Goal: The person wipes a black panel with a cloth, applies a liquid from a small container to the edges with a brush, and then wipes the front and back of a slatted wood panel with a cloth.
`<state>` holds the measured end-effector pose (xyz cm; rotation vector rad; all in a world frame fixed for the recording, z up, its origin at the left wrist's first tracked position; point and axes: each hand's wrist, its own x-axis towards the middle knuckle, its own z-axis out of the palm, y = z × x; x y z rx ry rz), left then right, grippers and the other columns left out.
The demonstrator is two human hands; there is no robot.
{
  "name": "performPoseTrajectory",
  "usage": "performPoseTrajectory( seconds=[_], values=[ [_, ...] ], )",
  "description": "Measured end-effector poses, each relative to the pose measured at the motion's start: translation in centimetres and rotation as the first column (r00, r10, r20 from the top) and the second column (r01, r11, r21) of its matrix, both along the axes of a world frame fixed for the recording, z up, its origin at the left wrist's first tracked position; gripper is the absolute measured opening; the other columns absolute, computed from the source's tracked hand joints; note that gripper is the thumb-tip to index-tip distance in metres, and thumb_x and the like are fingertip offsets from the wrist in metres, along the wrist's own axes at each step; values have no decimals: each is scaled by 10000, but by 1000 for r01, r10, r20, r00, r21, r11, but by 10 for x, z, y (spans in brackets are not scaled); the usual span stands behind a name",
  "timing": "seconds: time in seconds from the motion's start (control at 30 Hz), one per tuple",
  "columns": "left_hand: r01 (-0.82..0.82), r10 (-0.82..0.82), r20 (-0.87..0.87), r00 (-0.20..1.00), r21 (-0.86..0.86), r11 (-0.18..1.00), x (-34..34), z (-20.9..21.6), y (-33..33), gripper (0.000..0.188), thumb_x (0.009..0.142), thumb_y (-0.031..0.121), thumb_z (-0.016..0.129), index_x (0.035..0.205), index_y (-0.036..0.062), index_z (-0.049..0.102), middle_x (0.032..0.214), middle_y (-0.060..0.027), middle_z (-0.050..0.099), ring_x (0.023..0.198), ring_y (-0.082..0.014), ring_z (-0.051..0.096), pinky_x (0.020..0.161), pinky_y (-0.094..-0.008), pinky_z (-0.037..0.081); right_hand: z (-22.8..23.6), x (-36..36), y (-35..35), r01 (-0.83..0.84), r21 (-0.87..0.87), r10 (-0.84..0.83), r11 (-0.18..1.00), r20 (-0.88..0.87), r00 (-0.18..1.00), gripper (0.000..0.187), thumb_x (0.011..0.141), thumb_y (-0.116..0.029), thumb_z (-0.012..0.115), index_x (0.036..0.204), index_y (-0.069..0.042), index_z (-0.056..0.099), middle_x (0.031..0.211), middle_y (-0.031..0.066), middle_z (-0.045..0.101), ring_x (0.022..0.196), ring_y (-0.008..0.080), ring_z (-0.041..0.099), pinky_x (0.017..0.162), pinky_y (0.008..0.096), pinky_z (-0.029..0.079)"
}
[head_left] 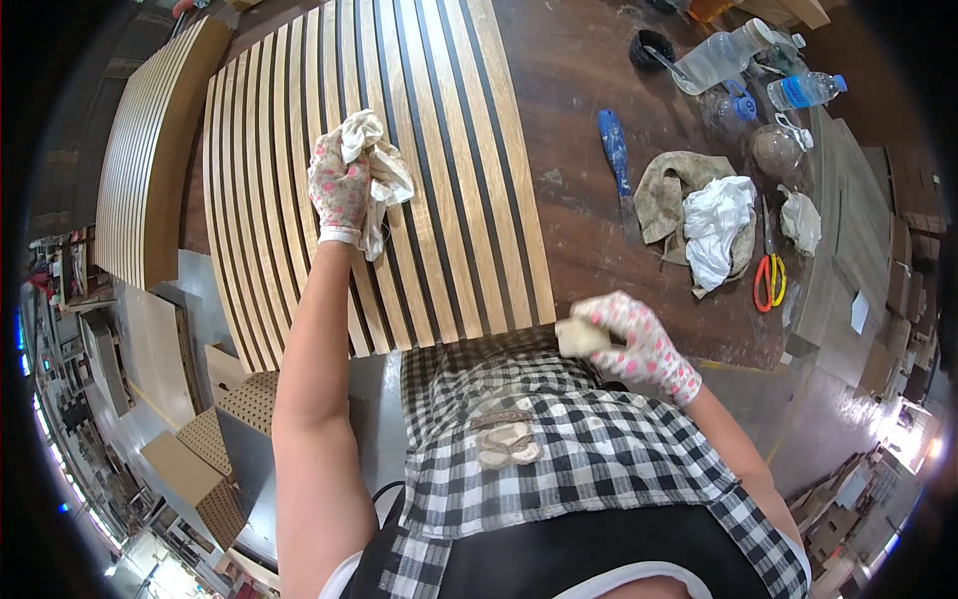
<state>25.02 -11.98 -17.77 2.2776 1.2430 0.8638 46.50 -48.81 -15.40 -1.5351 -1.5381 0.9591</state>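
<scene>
A slatted wood panel [484,190], light strips with dark gaps between them, lies on a dark brown table [579,60]. My left hand [337,192], in a white glove with pink spots, is closed on a crumpled whitish rag [391,178] resting on the slats. At the panel's near right corner, my right hand [644,344] wears a matching glove. Its fingers grip a small pale beige block [579,337], slightly blurred, whose exact kind I cannot make out. The block is close to the panel's end edge; whether they touch is unclear.
On the right lie a blue-handled scraper [615,155], a stained cloth [667,180] with a white rag [717,230] on it, and scissors [769,280]. Several plastic bottles [806,91] and a black cup [651,50] stand or lie behind. A stack of slatted panels [150,170] is at left.
</scene>
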Motion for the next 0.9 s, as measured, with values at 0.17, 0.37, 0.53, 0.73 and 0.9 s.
performPoseTrajectory(
  seconds=[0.17, 0.37, 0.53, 0.73, 0.9],
  values=[
    [124, -132, -20, 991, -226, 966, 14, 22, -29, 243, 856, 74, 595, 1092, 15, 585, 1072, -110, 618, 979, -241, 619, 839, -348, 514, 19, 8, 14, -40, -91, 45, 995, 51, 998, 541, 669, -128, 737, 1189, -58, 605, 1165, 128, 620, 1057, 306, 583, 917, 400, 474],
    [813, -796, -314, 517, -111, 572, -16, 27, -155, 417, 791, 80, 588, 1185, 217, 606, 1312, -69, 510, 1343, -276, 362, 1090, -499, 320, 16, 33, 17, 433, -171, -461, 885, -198, 865, 578, 766, -118, 752, 1279, 5, 517, 1254, 118, 571, 1149, 195, 545, 984, 326, 443],
    [784, -802, -474, 363, -309, 538, -152, 55, -173, 360, 749, 196, 659, 1105, 188, 600, 1148, -22, 572, 1173, -218, 499, 899, -436, 490, 22, 10, 52, 364, -55, -367, 930, -220, 904, 618, 767, -125, 749, 1312, 10, 492, 1284, 119, 561, 1168, 200, 535, 998, 330, 427],
    [-74, -459, -570, 682, -678, 732, -368, -3, -192, 264, 722, 173, 606, 972, 131, 679, 933, -137, 645, 926, -331, 616, 863, -413, 482, 54, -88, 161, 226, 2, -225, 974, -88, 970, 590, 747, -100, 746, 1282, -1, 519, 1276, 139, 576, 1193, 234, 540, 1009, 350, 428],
    [-198, -345, -533, 773, -718, 667, -395, 13, -160, 325, 707, 196, 607, 1019, 140, 677, 1001, -116, 654, 990, -319, 607, 877, -422, 481, 61, -218, 286, -161, 134, 127, 978, 233, 964, 580, 786, -254, 705, 1288, -31, 519, 1163, 190, 609, 1123, 344, 564, 973, 429, 439]
  ],
)
